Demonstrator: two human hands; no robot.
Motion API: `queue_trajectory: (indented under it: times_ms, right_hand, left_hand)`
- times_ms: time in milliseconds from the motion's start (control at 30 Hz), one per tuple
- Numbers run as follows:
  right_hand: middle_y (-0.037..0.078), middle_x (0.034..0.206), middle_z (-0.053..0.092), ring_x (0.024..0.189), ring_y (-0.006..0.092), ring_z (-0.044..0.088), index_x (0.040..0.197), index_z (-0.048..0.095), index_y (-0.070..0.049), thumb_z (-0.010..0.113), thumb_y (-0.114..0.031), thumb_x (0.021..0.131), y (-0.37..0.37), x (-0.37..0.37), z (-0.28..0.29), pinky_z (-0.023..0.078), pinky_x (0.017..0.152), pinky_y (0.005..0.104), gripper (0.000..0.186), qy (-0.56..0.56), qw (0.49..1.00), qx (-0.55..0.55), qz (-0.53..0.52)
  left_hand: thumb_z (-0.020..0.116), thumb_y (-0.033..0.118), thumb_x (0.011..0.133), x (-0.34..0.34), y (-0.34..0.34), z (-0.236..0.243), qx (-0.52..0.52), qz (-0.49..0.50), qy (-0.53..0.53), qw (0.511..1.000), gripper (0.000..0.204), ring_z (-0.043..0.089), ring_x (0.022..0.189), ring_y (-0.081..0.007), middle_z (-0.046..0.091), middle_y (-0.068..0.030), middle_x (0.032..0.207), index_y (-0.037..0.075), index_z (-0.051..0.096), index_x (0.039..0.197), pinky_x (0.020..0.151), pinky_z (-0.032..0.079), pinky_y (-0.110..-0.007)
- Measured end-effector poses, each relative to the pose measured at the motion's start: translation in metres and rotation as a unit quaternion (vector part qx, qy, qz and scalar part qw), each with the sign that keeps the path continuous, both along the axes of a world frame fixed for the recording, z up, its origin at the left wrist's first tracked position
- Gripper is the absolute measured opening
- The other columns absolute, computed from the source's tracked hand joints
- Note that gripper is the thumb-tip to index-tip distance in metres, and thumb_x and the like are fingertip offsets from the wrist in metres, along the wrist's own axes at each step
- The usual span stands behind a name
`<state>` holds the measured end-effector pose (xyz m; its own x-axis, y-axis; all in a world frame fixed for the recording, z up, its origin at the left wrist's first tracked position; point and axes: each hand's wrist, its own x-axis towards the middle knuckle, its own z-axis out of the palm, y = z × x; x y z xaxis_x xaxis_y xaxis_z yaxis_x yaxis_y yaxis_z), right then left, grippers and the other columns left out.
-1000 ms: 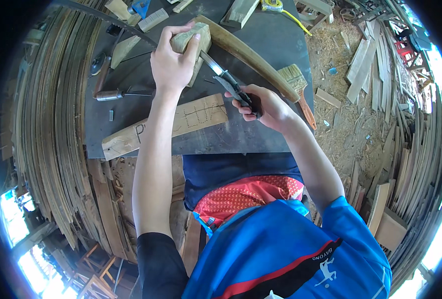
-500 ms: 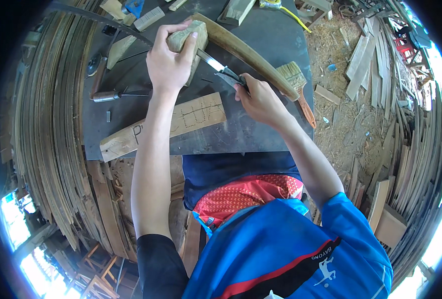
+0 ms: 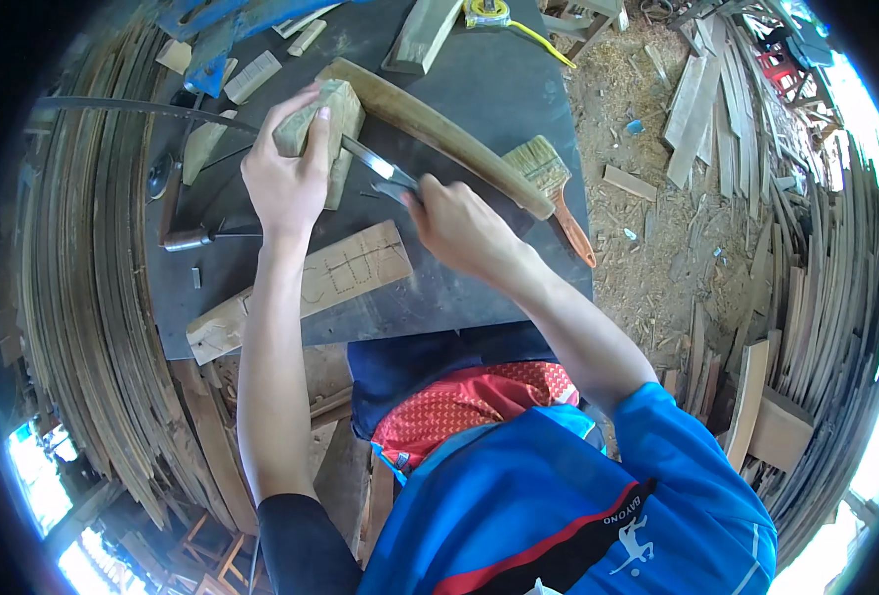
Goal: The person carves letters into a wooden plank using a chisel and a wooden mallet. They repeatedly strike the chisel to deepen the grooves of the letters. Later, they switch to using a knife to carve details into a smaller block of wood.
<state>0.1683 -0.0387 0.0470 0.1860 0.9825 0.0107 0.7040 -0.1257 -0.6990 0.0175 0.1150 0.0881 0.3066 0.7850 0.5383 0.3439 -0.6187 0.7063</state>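
Note:
My left hand [image 3: 286,178] is closed around a squared wooden block [image 3: 344,129], thumb on its near side. My right hand [image 3: 464,228] is closed on the handle of a long-bladed tool [image 3: 368,159], whose shiny blade runs to the block. A dark narrow strip [image 3: 152,109] emerges beyond my left hand, roughly in line with that blade; the stretch between is hidden, and I cannot see teeth. Below the hands lies a flat board [image 3: 355,268] with dark marks on it. A curved wooden piece [image 3: 439,129] lies behind and to the right of the block.
On the dark tabletop [image 3: 459,293] are a wide paintbrush [image 3: 573,233], a tape measure [image 3: 486,12], a wooden-handled tool [image 3: 188,239], wood offcuts [image 3: 253,77] and a blue metal tool [image 3: 211,59]. Stacked planks [image 3: 92,278] rise on the left; more boards [image 3: 816,297] stand right.
The whole view has shifted, so the bench appears lower and further left. My right hand is slightly nearer the block, and the dark strip reaches further left. Both grips are kept.

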Motion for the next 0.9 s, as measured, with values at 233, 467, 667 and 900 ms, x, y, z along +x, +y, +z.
queue_trajectory:
  times_ms: [233, 467, 667, 900]
  right_hand:
    - [0.029, 0.070, 0.063, 0.073, 0.0501, 0.066, 0.089, 0.056, 0.003, 0.053, -0.031, 0.110, 0.016, 0.003, 0.004, 0.050, 0.068, 0.0585, 0.039, 0.016, 1.000, -0.023, 0.007]
    - [0.030, 0.070, 0.062, 0.074, 0.0510, 0.065, 0.093, 0.055, 0.003, 0.054, -0.031, 0.109, 0.007, -0.008, -0.004, 0.050, 0.069, 0.0594, 0.037, 0.034, 0.999, -0.008, 0.004]
    - [0.031, 0.073, 0.063, 0.074, 0.0528, 0.064, 0.094, 0.056, 0.002, 0.054, -0.033, 0.110, -0.026, 0.014, 0.012, 0.047, 0.068, 0.0612, 0.039, 0.044, 0.994, -0.102, 0.005]
    - [0.032, 0.078, 0.067, 0.079, 0.0518, 0.068, 0.092, 0.061, 0.004, 0.054, -0.031, 0.109, 0.049, -0.006, -0.006, 0.054, 0.072, 0.0594, 0.039, -0.001, 0.999, 0.024, 0.026]
  left_hand:
    - [0.072, 0.013, 0.099, -0.006, 0.004, 0.004, -0.030, -0.083, 0.010, 0.996, 0.023, 0.073, 0.116, -0.0222, 0.077, -0.0132, 0.122, 0.001, 0.073, 0.118, 0.102, 0.053, -0.032]
    - [0.071, 0.011, 0.099, -0.013, 0.015, 0.002, -0.043, -0.085, -0.008, 0.995, 0.023, 0.071, 0.119, -0.0204, 0.076, -0.0138, 0.124, -0.001, 0.073, 0.117, 0.104, 0.052, -0.032]
    - [0.073, 0.014, 0.097, -0.009, 0.009, -0.003, -0.047, -0.060, -0.013, 0.997, 0.023, 0.074, 0.114, -0.0217, 0.078, -0.0116, 0.121, 0.001, 0.073, 0.116, 0.098, 0.055, -0.032]
    - [0.073, 0.021, 0.097, -0.009, 0.026, 0.002, -0.004, -0.053, 0.015, 0.998, 0.023, 0.075, 0.114, -0.0216, 0.078, -0.0094, 0.121, 0.008, 0.075, 0.117, 0.096, 0.056, -0.031]
